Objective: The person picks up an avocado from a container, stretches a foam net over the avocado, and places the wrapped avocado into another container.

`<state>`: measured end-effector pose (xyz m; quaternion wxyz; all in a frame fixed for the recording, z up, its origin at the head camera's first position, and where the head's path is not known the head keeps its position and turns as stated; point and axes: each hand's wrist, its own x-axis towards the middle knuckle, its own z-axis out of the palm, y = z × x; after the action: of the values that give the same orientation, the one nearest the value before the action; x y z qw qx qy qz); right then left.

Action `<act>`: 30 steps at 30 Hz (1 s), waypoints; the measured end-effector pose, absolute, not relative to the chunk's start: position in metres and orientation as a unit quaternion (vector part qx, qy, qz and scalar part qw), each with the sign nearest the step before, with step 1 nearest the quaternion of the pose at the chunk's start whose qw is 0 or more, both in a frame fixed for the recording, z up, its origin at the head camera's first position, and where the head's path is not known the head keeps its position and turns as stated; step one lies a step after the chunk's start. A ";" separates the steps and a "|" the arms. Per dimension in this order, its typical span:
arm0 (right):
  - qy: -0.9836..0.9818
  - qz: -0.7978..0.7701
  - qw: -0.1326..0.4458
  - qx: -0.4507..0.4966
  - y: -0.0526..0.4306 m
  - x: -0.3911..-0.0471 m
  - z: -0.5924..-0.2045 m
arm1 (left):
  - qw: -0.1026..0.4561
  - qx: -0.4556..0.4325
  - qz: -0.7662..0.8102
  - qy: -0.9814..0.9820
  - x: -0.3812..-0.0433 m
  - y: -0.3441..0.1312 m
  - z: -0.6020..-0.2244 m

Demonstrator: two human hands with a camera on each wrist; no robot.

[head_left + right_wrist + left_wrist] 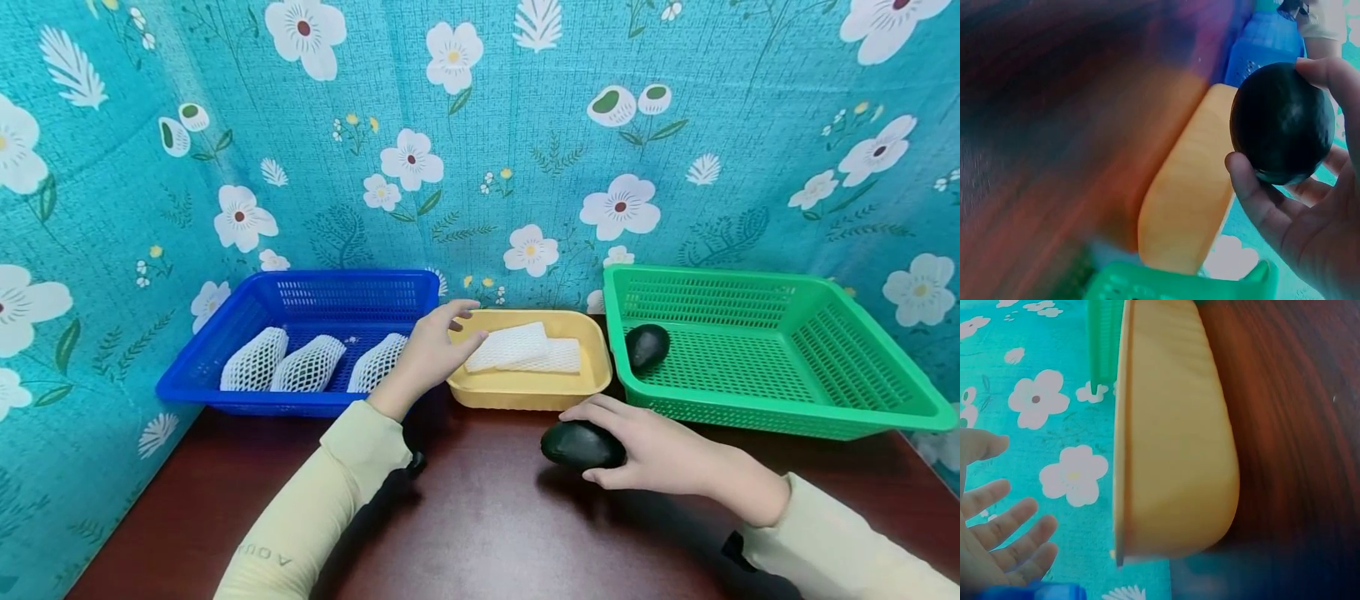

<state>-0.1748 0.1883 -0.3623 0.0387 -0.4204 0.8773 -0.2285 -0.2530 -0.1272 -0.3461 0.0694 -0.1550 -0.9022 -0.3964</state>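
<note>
In the head view my right hand (pixel 660 450) grips a dark green avocado (pixel 581 445) above the table, in front of the yellow tray (pixel 592 379). The right wrist view shows the avocado (pixel 1282 125) between thumb and fingers. My left hand (pixel 435 346) hovers at the tray's left rim, fingers spread and holding nothing; the left wrist view also shows its fingers (pixel 1013 531) apart. White foam net sleeves (pixel 513 346) lie flat in the tray, close to the left fingertips.
On the left, a blue basket (pixel 300 400) holds 3 net-wrapped fruits (pixel 307 364). A green basket (pixel 750 408) at the right contains another avocado (pixel 647 348). Behind them hangs a flowered turquoise cloth (pixel 480 183). The brown table (pixel 480 517) extends in front.
</note>
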 end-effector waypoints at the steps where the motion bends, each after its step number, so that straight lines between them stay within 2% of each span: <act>1: 0.877 -0.230 0.041 -0.421 0.187 -0.175 -0.365 | 0.067 -0.155 -0.395 -0.903 -0.253 -0.125 -0.347; 9: 0.867 -0.234 0.044 -0.437 0.178 -0.178 -0.378 | 0.047 -0.153 -0.370 -0.915 -0.258 -0.104 -0.355; 16: 0.868 -0.242 0.078 -0.427 0.172 -0.180 -0.385 | 0.033 -0.131 -0.370 -0.919 -0.266 -0.089 -0.367; 22: 0.867 -0.242 0.086 -0.427 0.168 -0.183 -0.389 | 0.018 -0.127 -0.362 -0.923 -0.276 -0.082 -0.377; 30: 0.871 -0.244 0.103 -0.414 0.165 -0.187 -0.391 | -0.023 -0.113 -0.316 -0.942 -0.285 -0.078 -0.387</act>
<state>-0.1875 0.1650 -0.3915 0.1029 -0.4143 0.8708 -0.2437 -0.2849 -0.0784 -0.3871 -0.0232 -0.1134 -0.9417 -0.3160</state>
